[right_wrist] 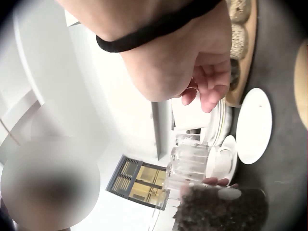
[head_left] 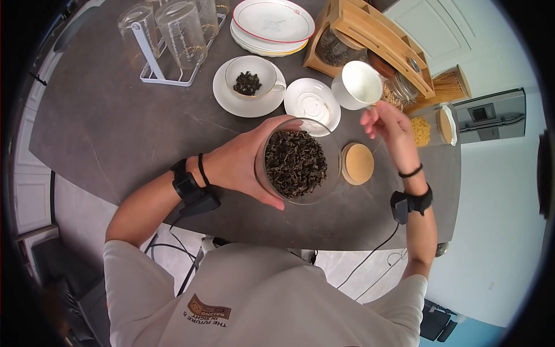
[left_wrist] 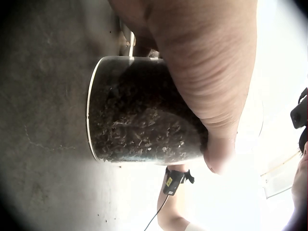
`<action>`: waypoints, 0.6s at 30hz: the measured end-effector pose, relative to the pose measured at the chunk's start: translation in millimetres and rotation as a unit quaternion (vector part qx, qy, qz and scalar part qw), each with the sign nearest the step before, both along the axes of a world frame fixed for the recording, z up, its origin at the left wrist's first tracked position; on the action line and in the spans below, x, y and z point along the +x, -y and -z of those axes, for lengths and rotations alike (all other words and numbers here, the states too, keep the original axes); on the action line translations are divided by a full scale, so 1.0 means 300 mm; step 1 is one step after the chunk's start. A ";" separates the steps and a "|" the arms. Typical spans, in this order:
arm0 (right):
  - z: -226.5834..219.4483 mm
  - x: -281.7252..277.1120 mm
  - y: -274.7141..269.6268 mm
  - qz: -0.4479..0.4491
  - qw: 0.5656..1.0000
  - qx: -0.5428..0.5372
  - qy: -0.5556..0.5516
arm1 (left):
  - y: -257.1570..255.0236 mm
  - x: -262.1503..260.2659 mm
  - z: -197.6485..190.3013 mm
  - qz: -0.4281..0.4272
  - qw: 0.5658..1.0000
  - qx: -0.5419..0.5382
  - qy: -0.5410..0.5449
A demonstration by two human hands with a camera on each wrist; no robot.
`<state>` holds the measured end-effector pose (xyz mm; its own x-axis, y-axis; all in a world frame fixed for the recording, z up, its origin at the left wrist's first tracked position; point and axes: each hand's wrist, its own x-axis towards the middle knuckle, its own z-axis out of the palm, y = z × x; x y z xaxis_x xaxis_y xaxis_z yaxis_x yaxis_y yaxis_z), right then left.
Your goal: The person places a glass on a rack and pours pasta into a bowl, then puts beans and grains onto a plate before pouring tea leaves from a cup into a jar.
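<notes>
My left hand (head_left: 240,162) grips a clear glass jar (head_left: 333,173) around its side, thumb on the near side. Dark, curled dried leaves (head_left: 295,163) lie inside the jar, and its mouth faces up toward me. In the left wrist view the jar (left_wrist: 144,115) shows from the side with the leaves behind its wall. My right hand (head_left: 393,130) pinches a white teacup (head_left: 358,85) at its handle, above the right part of the table. A white saucer (head_left: 312,101) lies between the two hands. Another cup (head_left: 250,69), holding some dark leaves, sits on its own saucer (head_left: 231,104).
A round wooden lid (head_left: 358,163) lies right of the jar. Stacked plates (head_left: 272,23) and a rack of upside-down glasses (head_left: 179,34) stand at the back. A wooden storage rack (head_left: 376,34) with jars is at the back right, near a jar of yellow pasta (head_left: 425,130).
</notes>
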<state>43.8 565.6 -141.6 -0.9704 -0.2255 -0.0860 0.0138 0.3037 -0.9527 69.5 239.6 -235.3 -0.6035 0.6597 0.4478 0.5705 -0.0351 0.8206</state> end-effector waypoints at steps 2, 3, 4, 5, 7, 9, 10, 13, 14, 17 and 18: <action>0.071 -0.032 -0.013 0.001 0.997 -0.053 0.058 | 0.001 0.003 -0.005 0.000 1.000 -0.006 0.009; 0.098 -0.047 -0.015 -0.001 0.995 -0.063 0.078 | 0.001 0.003 -0.005 0.000 1.000 -0.004 0.010; 0.123 -0.059 -0.015 -0.004 0.992 -0.074 0.098 | 0.001 0.004 -0.003 0.000 1.000 -0.003 0.011; 0.145 -0.068 -0.014 -0.006 0.989 -0.085 0.118 | 0.001 0.004 -0.003 0.000 1.000 -0.003 0.012; 0.183 -0.081 -0.008 -0.023 0.991 -0.064 0.117 | 0.003 0.006 -0.010 -0.004 1.000 -0.015 0.006; 0.207 -0.088 -0.001 -0.042 0.990 -0.050 0.122 | 0.004 0.003 -0.016 -0.005 1.000 -0.024 0.002; 0.211 -0.087 0.004 -0.049 0.991 -0.042 0.117 | 0.004 0.002 -0.018 -0.004 1.000 -0.026 0.002; 0.220 -0.082 0.016 -0.068 0.992 -0.020 0.106 | 0.002 0.003 -0.012 0.000 1.000 -0.011 0.004; 0.221 -0.080 0.018 -0.070 0.992 -0.014 0.104 | 0.001 0.003 -0.011 0.002 1.000 -0.003 0.005; 0.223 -0.079 0.020 -0.080 0.992 0.004 0.094 | 0.001 0.000 -0.013 0.005 1.000 -0.007 0.012; 0.223 -0.078 0.020 -0.085 0.992 0.009 0.090 | 0.002 0.000 -0.014 0.005 1.000 -0.011 0.013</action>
<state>20.6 559.6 -208.6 -0.8872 -0.3814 -0.2596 0.1300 0.3333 -0.9338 69.5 239.1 -231.0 -0.6077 0.6755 0.4177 0.5493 -0.0225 0.8353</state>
